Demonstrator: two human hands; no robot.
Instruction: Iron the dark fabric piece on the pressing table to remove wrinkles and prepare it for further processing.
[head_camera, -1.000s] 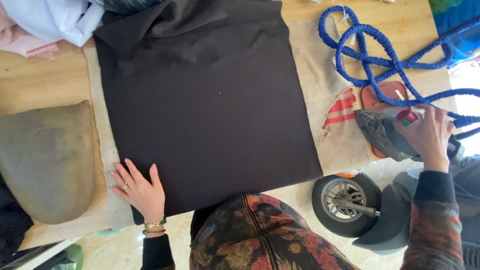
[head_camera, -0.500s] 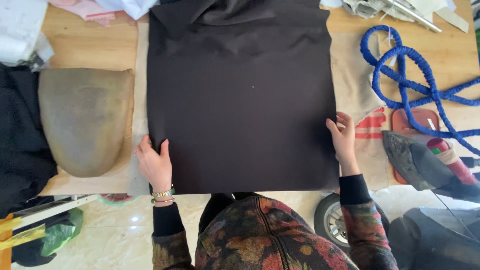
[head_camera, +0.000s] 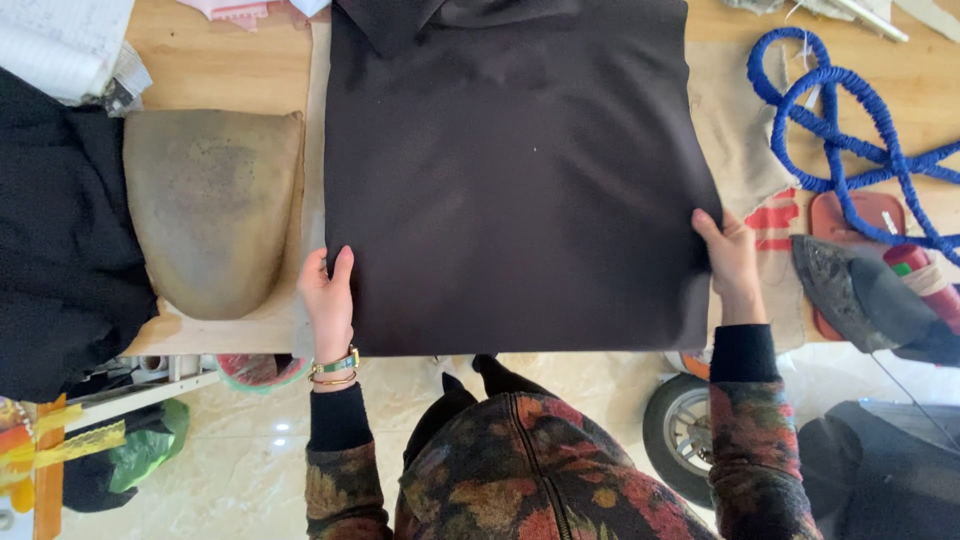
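Since a moment ago her right hand has left the iron and come across to the right edge of the dark cloth, and both hands have settled at the two sides of it. That right hand now lies on the cloth's edge with fingers bent onto the fabric; whether it pinches the cloth I cannot tell. Her left hand rests flat with fingers together on the left edge, a watch and bangle on the wrist. Spread smooth, the cloth covers the middle of the wooden table over a beige pad, its near hem level with the table's front edge. A worn tan pressing cushion sits just left of it, and black fabric lies further left. Beside the right hand the iron stands on its red rest, with a coiled blue cord behind it.
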